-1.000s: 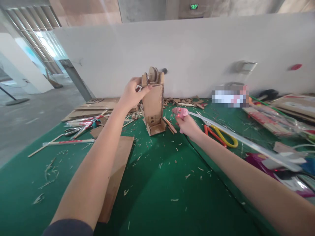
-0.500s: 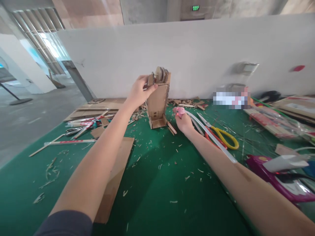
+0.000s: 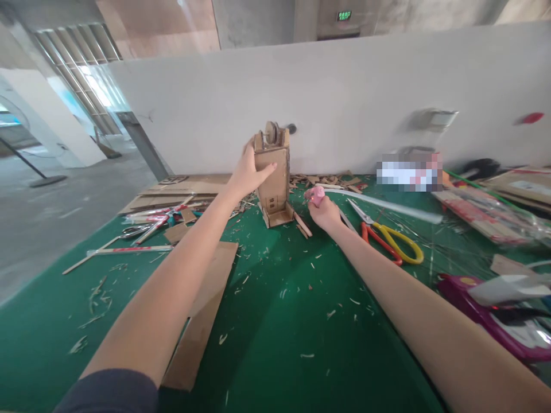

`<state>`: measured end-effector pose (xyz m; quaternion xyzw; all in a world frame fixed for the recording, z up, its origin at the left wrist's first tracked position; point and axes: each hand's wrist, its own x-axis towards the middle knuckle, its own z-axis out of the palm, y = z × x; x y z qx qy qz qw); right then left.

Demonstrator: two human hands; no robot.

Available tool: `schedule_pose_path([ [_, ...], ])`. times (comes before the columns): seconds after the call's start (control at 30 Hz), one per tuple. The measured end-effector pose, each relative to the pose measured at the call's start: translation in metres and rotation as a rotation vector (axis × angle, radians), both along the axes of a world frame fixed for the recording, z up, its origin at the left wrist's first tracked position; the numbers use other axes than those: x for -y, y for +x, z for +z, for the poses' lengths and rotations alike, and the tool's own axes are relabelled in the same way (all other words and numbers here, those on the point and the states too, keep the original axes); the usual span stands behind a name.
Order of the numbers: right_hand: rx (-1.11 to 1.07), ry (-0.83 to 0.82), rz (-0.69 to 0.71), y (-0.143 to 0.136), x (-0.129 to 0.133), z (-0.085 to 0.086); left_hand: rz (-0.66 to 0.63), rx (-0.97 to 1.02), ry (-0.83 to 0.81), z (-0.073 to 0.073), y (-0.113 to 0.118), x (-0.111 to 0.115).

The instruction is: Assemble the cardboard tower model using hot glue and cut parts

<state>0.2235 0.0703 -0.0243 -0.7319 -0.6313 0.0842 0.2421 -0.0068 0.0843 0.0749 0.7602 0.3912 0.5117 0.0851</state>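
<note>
A tall cardboard structure [image 3: 274, 175] stands upright on the green table, with round discs [image 3: 272, 132] on an axle at its top and a small tray-like ledge [image 3: 279, 217] at its foot. My left hand [image 3: 249, 172] grips its upper left side, thumb across the front face and the other fingers hidden behind. To the right of the structure, my right hand [image 3: 325, 213] is closed around a pink hot glue gun [image 3: 317, 196] with a small red light. A long translucent glue stick [image 3: 387, 205] trails from it to the right. Thin wooden strips [image 3: 302, 223] lie by the structure's foot.
Scissors with yellow and orange handles [image 3: 398, 244] lie right of my right hand. A purple device [image 3: 465, 292] sits at the right edge. Cardboard sheets [image 3: 206, 321], sticks [image 3: 133, 250] and scraps lie at left. A white partition [image 3: 327, 103] stands behind the table.
My left hand has shifted a little lower on the cardboard structure. The glue stick has swung away from my right forearm and points further right. The view has shifted slightly.
</note>
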Motion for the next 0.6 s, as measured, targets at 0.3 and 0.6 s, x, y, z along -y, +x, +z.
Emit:
schedule_pose_path([
  [0.3, 0.097, -0.015, 0.074, 0.005, 0.019, 0.012, 0.017, 0.093, 0.014, -0.01, -0.001, -0.001],
  [0.6, 0.167, 0.029, 0.132, 0.012, 0.035, 0.015, 0.335, 0.215, 0.136, -0.002, 0.009, 0.07],
])
